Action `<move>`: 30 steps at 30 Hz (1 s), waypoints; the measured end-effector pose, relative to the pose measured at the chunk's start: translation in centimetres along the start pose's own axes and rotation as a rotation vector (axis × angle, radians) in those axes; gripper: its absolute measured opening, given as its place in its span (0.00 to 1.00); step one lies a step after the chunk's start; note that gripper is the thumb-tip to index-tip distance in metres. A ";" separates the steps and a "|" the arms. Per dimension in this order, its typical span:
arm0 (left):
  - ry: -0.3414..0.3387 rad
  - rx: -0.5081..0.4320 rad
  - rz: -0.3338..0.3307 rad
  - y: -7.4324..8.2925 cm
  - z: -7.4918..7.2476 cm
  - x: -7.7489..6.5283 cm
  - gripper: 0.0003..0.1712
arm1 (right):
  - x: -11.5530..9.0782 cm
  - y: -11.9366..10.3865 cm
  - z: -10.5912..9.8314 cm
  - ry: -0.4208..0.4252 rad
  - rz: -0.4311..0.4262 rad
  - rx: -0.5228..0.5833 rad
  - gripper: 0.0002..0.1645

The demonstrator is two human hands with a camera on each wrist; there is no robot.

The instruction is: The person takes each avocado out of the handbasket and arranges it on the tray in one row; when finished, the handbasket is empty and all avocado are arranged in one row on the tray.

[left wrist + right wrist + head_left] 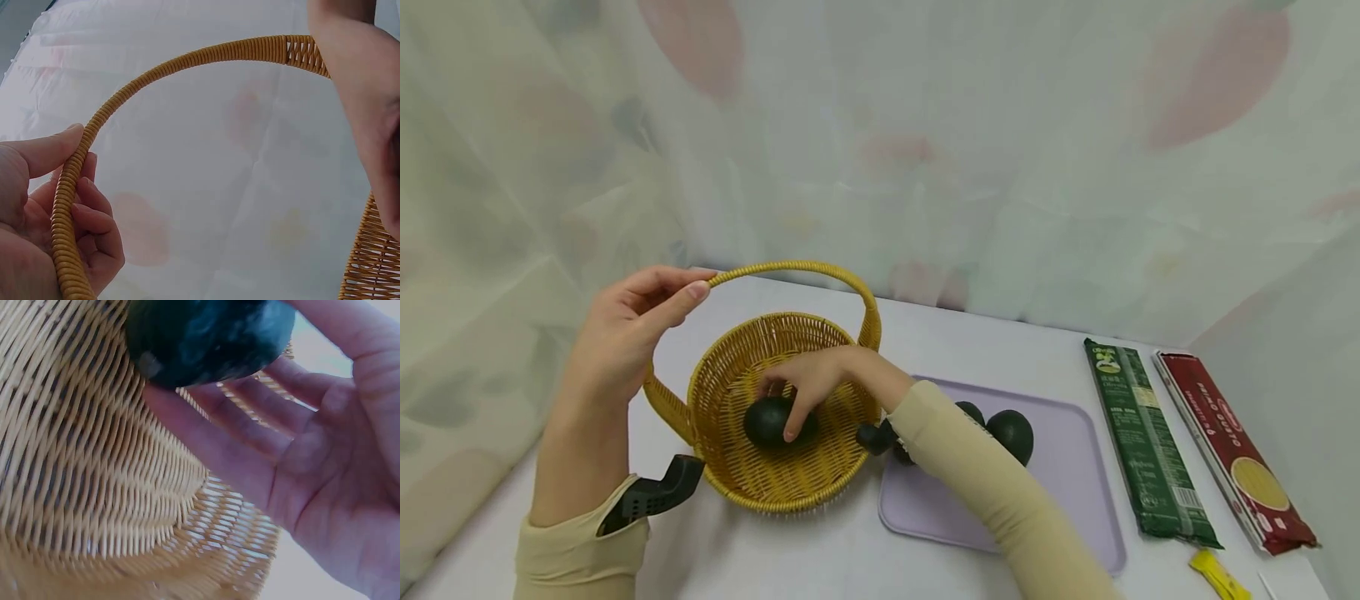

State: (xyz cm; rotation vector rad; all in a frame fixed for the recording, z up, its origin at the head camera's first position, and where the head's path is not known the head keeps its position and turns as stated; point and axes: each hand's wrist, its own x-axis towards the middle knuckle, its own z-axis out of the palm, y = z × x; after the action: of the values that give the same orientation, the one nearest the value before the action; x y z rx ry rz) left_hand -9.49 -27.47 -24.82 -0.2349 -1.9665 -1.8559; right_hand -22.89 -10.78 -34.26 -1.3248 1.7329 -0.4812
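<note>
A yellow-brown wicker basket stands on the white table at the left. My left hand pinches its arched handle between thumb and fingers, as the left wrist view also shows. My right hand reaches down inside the basket and grips a dark green avocado, thumb on one side and fingers on the other. Seen from the right wrist, the avocado lies against the fingertips, close over the weave. More avocados sit on a pale purple tray, partly hidden by my right forearm.
Right of the tray lie a green packet and a red spaghetti packet. A small yellow wrapper is at the front right. A printed curtain hangs behind the table.
</note>
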 end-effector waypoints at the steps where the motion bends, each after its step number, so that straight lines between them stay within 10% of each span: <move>1: -0.001 -0.002 0.004 0.0 0.0 0.0 0.07 | -0.4 -0.1 -0.1 0.003 -0.006 0.001 0.38; 30: 0.020 -0.043 0.018 0.1 0.2 0.1 0.08 | -13.2 2.3 0.4 0.226 -0.077 -0.051 0.43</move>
State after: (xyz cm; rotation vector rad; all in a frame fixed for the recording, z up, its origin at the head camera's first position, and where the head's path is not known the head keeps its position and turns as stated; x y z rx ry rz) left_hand -9.58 -27.29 -24.69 -0.2457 -1.9061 -1.8837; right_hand -23.20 2.20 -30.81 -1.4224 1.8935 -0.6559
